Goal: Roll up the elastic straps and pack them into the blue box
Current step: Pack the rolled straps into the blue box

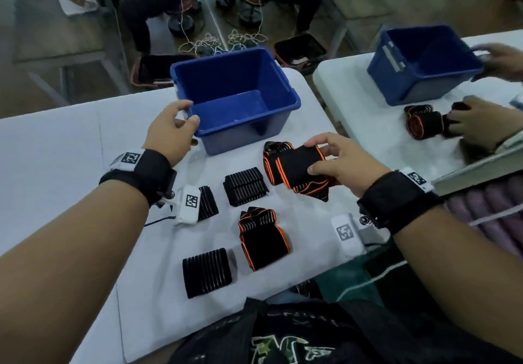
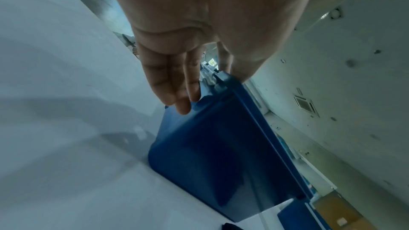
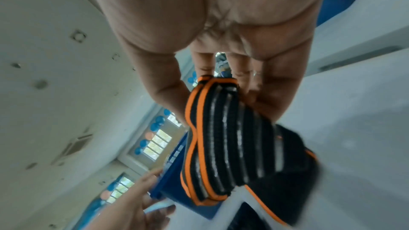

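Overhead, the head camera looks down on a white table (image 1: 56,143) with two bare forearms reaching forward, each wearing a black wrist strap. The left hand (image 1: 172,131) is at the near left corner of the blue box (image 1: 235,100), thumb over the rim and fingers down the outside wall. From the left wrist view, the fingers (image 2: 175,83) lie fairly straight against the box's side; whether the thumb truly pinches the rim is hard to judge, since the palm blocks it. The box's floor, where visible, holds nothing.

The right hand (image 1: 342,162) grips an orange-edged strap (image 1: 302,169), folded rather than rolled, just in front of the box's near right corner. In the right wrist view its thumb and fingers clamp the bundle (image 3: 223,146) from either side, and its lower end blurs out of focus. A second orange-edged strap (image 1: 273,159) sits partly hidden behind it.

Nearer the person lie another orange-edged strap (image 1: 263,239) and three black ribbed straps: one centre (image 1: 245,186), one at the front (image 1: 206,273), and one (image 1: 208,203) half covered by the left wrist camera.

At the right, a neighbouring table holds a second blue box (image 1: 421,63) and another person's hands, cut off by the frame edge.
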